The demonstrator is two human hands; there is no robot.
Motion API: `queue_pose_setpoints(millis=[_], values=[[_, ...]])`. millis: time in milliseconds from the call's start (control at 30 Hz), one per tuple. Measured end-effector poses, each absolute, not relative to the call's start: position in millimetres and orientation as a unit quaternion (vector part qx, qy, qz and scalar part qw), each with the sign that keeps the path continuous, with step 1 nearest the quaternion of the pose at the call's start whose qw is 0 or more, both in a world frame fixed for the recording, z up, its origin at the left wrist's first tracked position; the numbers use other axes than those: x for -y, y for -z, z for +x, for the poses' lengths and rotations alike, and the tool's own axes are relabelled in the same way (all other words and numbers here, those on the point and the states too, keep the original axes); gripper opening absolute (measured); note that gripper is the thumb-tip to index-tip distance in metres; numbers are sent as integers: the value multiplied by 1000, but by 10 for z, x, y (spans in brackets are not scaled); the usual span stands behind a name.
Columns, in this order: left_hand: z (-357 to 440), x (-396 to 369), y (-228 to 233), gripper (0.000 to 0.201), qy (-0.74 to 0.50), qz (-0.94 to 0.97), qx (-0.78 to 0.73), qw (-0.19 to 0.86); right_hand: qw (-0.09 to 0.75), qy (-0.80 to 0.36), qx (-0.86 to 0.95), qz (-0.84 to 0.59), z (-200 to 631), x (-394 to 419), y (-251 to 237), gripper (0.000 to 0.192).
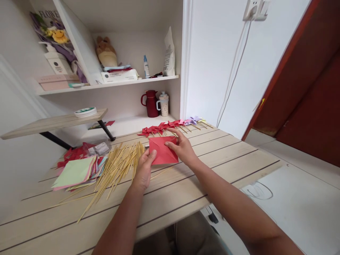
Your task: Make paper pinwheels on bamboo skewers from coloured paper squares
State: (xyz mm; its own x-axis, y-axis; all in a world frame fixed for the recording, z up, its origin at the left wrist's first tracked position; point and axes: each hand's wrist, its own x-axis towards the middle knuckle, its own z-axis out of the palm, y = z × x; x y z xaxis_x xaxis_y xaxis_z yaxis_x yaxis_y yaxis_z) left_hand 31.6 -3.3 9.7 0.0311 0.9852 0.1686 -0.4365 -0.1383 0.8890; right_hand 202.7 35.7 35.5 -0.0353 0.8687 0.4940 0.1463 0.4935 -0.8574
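A square of red paper (162, 151), marked with diagonal creases, is held up just above the table between both hands. My left hand (145, 166) pinches its left edge, thumb on the front face. At the upper right, my right hand (183, 146) grips the sheet with its thumb on the front and fingers reaching over the top. Left of my left hand lies a loose heap of thin wooden sticks (119, 164). Beyond the paper, a row of red paper pinwheels (162, 126) on sticks lies along the back, with lilac ones (193, 121) at its right end.
A stack of coloured paper squares (75, 172) sits at the left, beside a clear plastic packet (100, 148) and red paper pieces (73, 154). A small raised shelf (58, 122) stands behind them. A red jug (152, 104) and a cup (164, 105) stand at the back.
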Motion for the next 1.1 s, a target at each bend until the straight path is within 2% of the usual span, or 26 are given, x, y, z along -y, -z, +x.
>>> queue_pose_setpoints(millis=[300,367,467,533,600,733,800,967,1100], values=[[309,5,-66,46,-635,418,-365,537,574,-337,654,-359,1968,-332,-321,47],[299,-15,-67,44,-656,400,-363,527,568,-381,645,-341,1954,-317,-320,57],[273,-37,-99,43,-698,362,-341,516,558,-461,624,-294,1941,-303,-318,82],[257,-42,-130,46,-716,340,-330,513,556,-471,627,-276,1943,-307,-309,89],[249,-42,-152,48,-724,329,-323,514,555,-448,649,-266,1952,-322,-292,80],[252,-41,-147,44,-718,323,-322,526,534,-413,694,-251,1970,-347,-255,34],[252,-49,-133,43,-716,315,-328,530,523,-438,692,-238,1969,-342,-246,21],[234,-70,-133,44,-735,293,-313,526,493,-509,671,-219,1949,-312,-239,22],[249,-52,-160,46,-731,300,-312,527,482,-480,702,-210,1918,-309,-232,17]])
